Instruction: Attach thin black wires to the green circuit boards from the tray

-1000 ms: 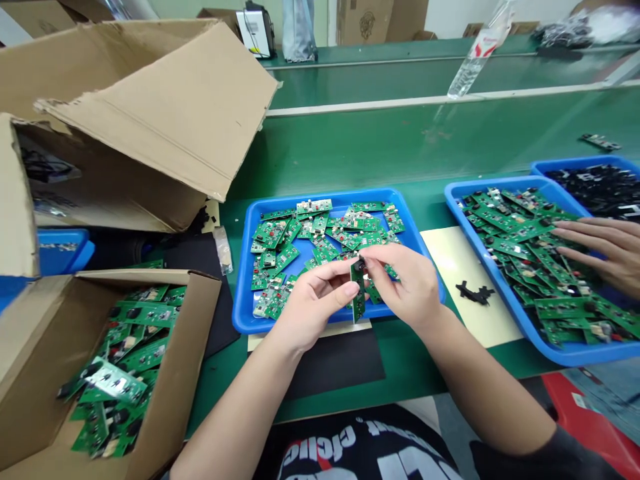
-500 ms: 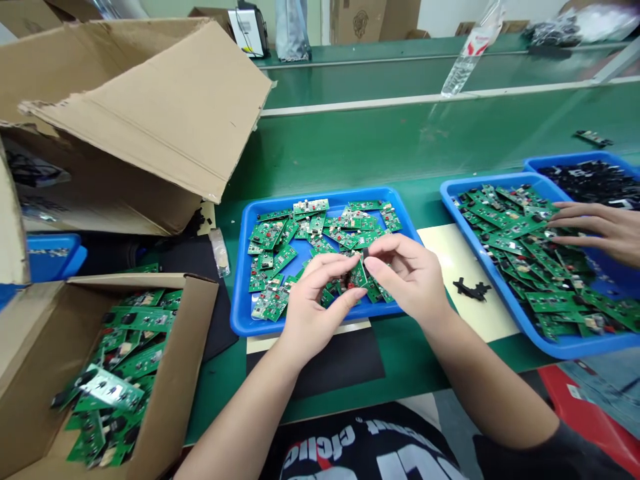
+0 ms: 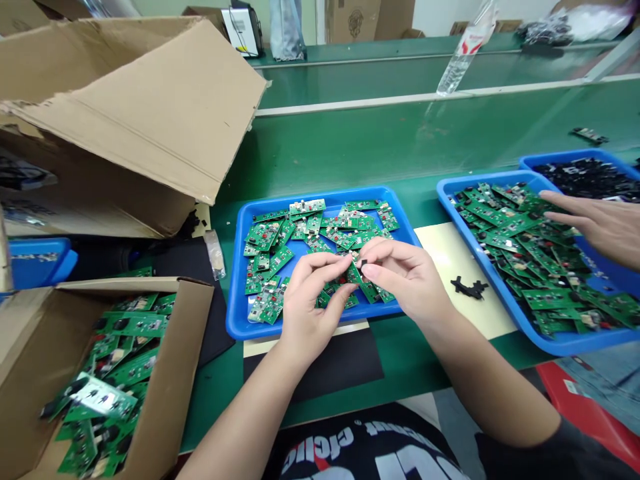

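Over the front of a blue tray (image 3: 235,287), my two hands meet around one green circuit board (image 3: 367,288). My left hand (image 3: 313,300) pinches the board between thumb and fingers at its left side. In my right hand (image 3: 407,273), thumb and forefinger close on a small black part (image 3: 363,264) against the board; its exact kind is too small to tell. More circuit boards (image 3: 267,233) lie loosely in the tray beneath and behind my hands. To the right, a small pile of black parts (image 3: 469,287) rests on a cream sheet.
A cardboard box (image 3: 193,347) of boards stands at left, below a larger open carton (image 3: 165,107). On the right, a second blue tray (image 3: 537,343) holds many boards, with a co-worker's hand (image 3: 595,223) over it. Behind it sits a tray of black parts (image 3: 580,177). A bottle (image 3: 457,67) stands farther back.
My hands stay together at the board, with small finger movements; the black part now shows lower against it. The co-worker's hand has shifted and lifted slightly. The view has moved slightly.
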{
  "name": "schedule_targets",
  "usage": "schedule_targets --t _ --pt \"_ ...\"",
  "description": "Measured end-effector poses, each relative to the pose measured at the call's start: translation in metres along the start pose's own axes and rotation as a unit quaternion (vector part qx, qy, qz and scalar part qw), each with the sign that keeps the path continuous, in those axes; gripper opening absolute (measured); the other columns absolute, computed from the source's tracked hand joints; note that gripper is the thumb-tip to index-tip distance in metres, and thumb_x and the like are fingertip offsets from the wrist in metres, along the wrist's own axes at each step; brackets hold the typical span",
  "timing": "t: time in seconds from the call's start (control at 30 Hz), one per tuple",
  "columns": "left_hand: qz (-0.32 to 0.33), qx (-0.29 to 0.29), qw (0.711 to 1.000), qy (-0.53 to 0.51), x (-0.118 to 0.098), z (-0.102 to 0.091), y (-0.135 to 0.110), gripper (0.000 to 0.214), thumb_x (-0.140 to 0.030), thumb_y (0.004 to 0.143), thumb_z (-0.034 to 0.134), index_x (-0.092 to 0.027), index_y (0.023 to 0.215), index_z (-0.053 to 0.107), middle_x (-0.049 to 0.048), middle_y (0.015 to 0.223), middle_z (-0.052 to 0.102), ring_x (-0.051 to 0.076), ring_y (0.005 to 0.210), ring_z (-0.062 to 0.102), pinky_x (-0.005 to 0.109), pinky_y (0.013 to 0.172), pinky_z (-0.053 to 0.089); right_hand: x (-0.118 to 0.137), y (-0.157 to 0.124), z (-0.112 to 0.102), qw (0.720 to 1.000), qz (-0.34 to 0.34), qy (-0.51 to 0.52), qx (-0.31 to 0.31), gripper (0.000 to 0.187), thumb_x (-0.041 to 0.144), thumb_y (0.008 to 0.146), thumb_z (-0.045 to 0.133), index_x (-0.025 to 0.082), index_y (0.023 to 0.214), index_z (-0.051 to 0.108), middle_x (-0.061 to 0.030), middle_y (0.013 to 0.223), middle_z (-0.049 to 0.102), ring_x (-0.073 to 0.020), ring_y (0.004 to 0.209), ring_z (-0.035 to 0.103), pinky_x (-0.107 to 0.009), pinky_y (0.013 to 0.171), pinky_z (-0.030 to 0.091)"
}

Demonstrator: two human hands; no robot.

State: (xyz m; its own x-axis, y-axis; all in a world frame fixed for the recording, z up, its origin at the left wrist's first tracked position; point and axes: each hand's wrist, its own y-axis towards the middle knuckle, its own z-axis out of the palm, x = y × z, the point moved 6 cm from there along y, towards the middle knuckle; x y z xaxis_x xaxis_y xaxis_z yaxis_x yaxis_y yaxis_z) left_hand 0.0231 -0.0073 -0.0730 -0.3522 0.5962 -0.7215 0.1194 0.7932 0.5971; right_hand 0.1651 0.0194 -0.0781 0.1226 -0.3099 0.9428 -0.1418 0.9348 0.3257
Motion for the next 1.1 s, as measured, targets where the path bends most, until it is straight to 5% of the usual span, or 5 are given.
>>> schedule_targets --t 0.17,0.6,0.83,1.1 --pt "0.079 -0.007 0.995 0.064 -0.01 -0.002 0.0 0.04 -0.011 0.081 0.066 -0.027 0.117 0.059 0.0064 0.104 0.063 0.02 0.094 0.062 0.034 0.079 0.054 -0.002 -0.002 0.003 0.998 0.028 0.025 0.043 0.019 0.038 0.081 0.064 0.022 0.091 0.063 -0.0033 0.081 0.06 -0.0158 0.076 0.058 -0.028 0.062 0.053" --pt "0.056 -0.011 0.997 0.057 -0.009 -0.003 0.002 0.042 -0.006 0.08 0.063 -0.023 0.118 0.059 0.0071 0.109 0.064 0.019 0.099 0.061 0.032 0.087 0.051 -0.003 -0.003 0.001 0.995 0.04 0.057 0.072 0.032 0.048 0.084 0.063 0.021 0.102 0.065 -0.0049 0.087 0.066 -0.017 0.081 0.064 -0.027 0.063 0.056" --pt "0.084 0.013 0.994 0.072 -0.009 0.002 -0.001 0.04 -0.007 0.083 0.061 -0.023 0.119 0.058 0.0075 0.112 0.063 0.019 0.101 0.062 0.033 0.085 0.053 0.01 -0.003 0.001 0.993 -0.054 -0.108 0.006 0.009 0.014 0.081 0.063 0.02 0.075 0.06 -0.0002 0.074 0.058 -0.0124 0.07 0.056 -0.024 0.061 0.048" --pt "0.066 0.054 0.996 0.03 -0.009 0.006 0.0 0.038 -0.005 0.085 0.057 -0.02 0.119 0.057 0.0085 0.113 0.062 0.018 0.104 0.06 0.032 0.089 0.052 -0.007 0.002 -0.003 0.996 0.093 0.011 0.002 0.024 0.031 0.078 0.069 0.019 0.06 0.059 0.0024 0.058 0.054 -0.01 0.054 0.051 -0.022 0.05 0.043"
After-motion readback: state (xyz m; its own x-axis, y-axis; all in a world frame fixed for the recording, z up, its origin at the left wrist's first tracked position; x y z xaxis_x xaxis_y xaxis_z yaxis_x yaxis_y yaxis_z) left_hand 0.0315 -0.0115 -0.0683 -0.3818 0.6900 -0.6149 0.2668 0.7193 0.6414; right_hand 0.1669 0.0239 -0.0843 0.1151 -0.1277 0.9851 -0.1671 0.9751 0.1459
